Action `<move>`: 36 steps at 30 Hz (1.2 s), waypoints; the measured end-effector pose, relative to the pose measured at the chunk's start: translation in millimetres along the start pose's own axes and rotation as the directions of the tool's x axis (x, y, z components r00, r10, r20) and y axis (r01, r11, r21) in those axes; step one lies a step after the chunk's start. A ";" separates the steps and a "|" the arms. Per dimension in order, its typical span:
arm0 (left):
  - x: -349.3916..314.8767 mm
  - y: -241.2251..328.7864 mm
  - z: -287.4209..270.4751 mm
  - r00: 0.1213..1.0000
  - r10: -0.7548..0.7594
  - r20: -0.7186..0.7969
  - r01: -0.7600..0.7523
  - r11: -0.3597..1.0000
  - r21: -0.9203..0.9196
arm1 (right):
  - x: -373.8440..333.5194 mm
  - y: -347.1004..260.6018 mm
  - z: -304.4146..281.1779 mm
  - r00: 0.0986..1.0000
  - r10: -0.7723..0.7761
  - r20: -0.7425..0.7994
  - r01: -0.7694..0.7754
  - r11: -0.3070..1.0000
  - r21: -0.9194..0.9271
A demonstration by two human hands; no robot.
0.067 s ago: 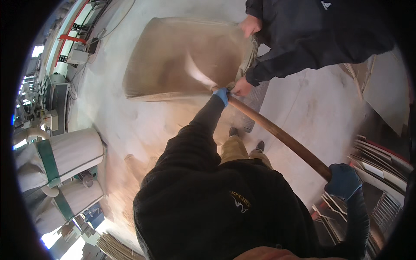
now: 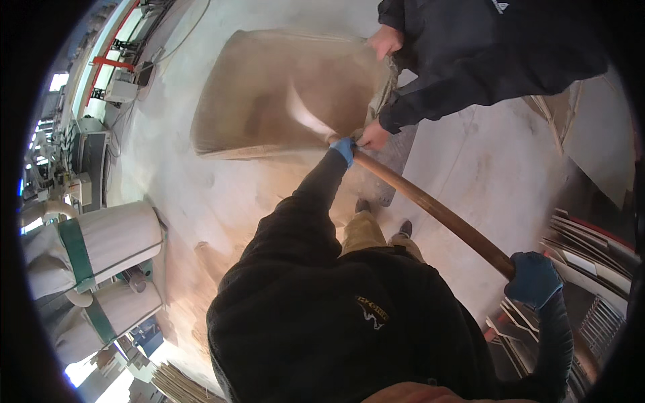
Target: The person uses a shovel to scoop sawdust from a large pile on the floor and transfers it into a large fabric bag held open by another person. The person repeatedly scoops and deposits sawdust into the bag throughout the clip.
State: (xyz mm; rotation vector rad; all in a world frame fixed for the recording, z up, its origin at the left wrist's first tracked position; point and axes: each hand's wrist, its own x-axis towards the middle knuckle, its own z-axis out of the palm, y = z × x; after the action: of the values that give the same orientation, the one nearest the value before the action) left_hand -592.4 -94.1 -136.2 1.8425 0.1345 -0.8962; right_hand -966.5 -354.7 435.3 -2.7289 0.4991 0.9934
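My left hand, in a light blue glove, is closed around the far end of a long brown wooden handle. The other end is gripped by my right hand, in a darker blue glove. Beyond my left hand a pale curved blade, like a shovel's, reaches into the mouth of a large brown sack. The sack's inside looks hazy with dust. Beside my left hand, another person's bare hand grips the sack's bunched rim; their other hand holds it farther up.
The co-worker's dark sleeve comes in from the upper right. Stacked boards stand close to my right hand. At left are white cylindrical bags with green bands and machinery. Brown dust covers the floor.
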 end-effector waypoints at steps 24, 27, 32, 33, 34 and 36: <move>-318.5 109.7 138.5 0.819 0.321 -0.475 -0.551 0.670 -0.498 | 42.2 393.8 231.6 0.912 -0.280 -0.300 0.279 0.959 -0.047; -375.8 107.1 165.1 0.820 0.293 -0.492 -0.567 0.542 -0.621 | 28.1 424.6 239.0 0.857 -0.368 -0.361 0.344 0.930 -0.132; -476.7 61.6 221.6 0.889 0.137 -0.437 -0.454 0.137 -0.880 | -3.8 464.3 252.4 0.776 -0.495 -0.392 0.414 0.867 -0.277; -491.3 42.1 232.9 0.876 0.152 -0.457 -0.473 0.093 -0.876 | -10.5 470.3 256.4 0.774 -0.507 -0.380 0.413 0.858 -0.305; -503.9 19.5 242.3 0.863 0.176 -0.473 -0.488 0.051 -0.871 | -16.1 474.1 259.1 0.747 -0.541 -0.387 0.448 0.839 -0.308; -527.2 -34.7 275.9 0.833 0.087 -0.546 -0.549 0.004 -0.836 | -30.7 479.7 269.4 0.730 -0.591 -0.343 0.457 0.796 -0.397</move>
State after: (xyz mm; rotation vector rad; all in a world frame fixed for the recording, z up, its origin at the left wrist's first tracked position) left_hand -1127.8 -150.5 119.4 0.5302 0.4068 0.0680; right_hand -1326.7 -711.7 219.9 -3.0739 -0.4171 0.2851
